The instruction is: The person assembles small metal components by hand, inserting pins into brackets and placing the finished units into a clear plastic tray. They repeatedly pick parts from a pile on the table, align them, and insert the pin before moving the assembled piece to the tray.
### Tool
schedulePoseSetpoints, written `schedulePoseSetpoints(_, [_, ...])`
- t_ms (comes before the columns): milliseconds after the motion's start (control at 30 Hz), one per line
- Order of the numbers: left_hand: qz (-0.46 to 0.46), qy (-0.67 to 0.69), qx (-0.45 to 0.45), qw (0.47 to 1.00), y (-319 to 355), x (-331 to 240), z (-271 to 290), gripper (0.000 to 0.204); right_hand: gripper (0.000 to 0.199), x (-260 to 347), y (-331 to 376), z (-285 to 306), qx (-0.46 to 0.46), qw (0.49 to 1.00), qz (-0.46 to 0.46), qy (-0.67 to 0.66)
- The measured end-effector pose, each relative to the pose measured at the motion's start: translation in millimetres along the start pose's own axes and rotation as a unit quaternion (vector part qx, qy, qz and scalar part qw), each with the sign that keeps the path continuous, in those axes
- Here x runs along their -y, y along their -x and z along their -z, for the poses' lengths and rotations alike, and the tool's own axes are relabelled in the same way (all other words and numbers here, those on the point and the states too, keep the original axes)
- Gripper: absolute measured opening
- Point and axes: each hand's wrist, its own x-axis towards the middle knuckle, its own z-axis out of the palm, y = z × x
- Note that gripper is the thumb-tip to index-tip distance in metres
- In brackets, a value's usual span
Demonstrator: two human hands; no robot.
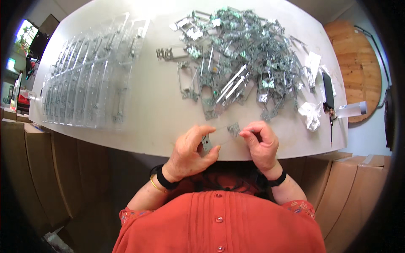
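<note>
Near the table's front edge, my left hand [185,152] grips one end of a small metal frame part [206,143], thumb below and fingers above. Thin rails run from that end to a grey end plate [233,129] on the right. My right hand [262,145] is closed in a pinch just beside this plate; what its fingertips hold, if anything, is too small to make out. Beyond both hands lies a large heap of similar metal frame parts [270,63], tangled together.
A clear plastic tray [139,33] with rows of metal parts stands at the left of the white table [156,114]. Crumpled white paper [311,114], a dark phone-like object [328,90] and a clear tube [352,109] lie right. Cardboard boxes [341,198] flank me.
</note>
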Motion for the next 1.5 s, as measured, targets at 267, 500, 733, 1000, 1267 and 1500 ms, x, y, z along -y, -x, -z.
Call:
schedulePoseSetpoints(267, [-0.013,0.024,-0.012,1.0,-0.8,-2.1,1.1,0.046,0.01,12.3,-0.9,1.5,0.013,0.999,0.017,0.025])
schedulePoseSetpoints(500, [-0.013,0.034,-0.019,0.999,0.1,-4.2,1.3,0.045,0.006,6.3,1.1,1.0,0.001,1.0,0.026,0.007])
schedulePoseSetpoints(733, [-0.014,0.042,-0.017,0.999,2.2,0.1,1.1,0.043,0.009,5.3,-0.7,-0.8,-0.006,0.999,0.041,0.006])
schedulePoseSetpoints(1000, [-0.027,0.054,-0.024,0.998,3.4,5.1,-2.6,0.044,0.008,15.3,0.8,-4.8,-0.013,0.999,-0.002,-0.033])
schedulePoseSetpoints(1267, [-0.013,0.059,-0.015,0.998,1.2,-3.4,3.0,0.043,0.009,4.5,0.9,-0.3,0.006,0.999,0.041,0.014])
schedulePoseSetpoints(1500, [-0.025,0.056,-0.022,0.998,1.9,0.3,0.5,0.043,0.005,9.5,0.5,-0.6,0.006,0.999,0.03,0.025])
